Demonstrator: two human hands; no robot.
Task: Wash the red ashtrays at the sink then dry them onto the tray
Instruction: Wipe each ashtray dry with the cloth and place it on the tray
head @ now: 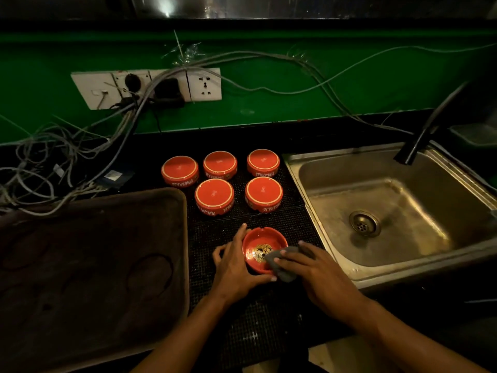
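Note:
A red ashtray (259, 243) sits upright on the black mesh mat (215, 238), its gold emblem showing inside. My left hand (234, 265) grips its left and near rim. My right hand (309, 265) holds a grey cloth (279, 261) pressed into the ashtray's right side. Several more red ashtrays (214, 196) stand upside down on the mat behind it. The dark brown tray (107, 211) lies to the left with nothing on it. The steel sink (336, 173) is to the right.
A black tap (427, 127) leans over the sink's back edge. A tangle of grey cables (67, 157) and a socket strip (145, 87) run along the green wall at the back left. The counter's front edge is close to my arms.

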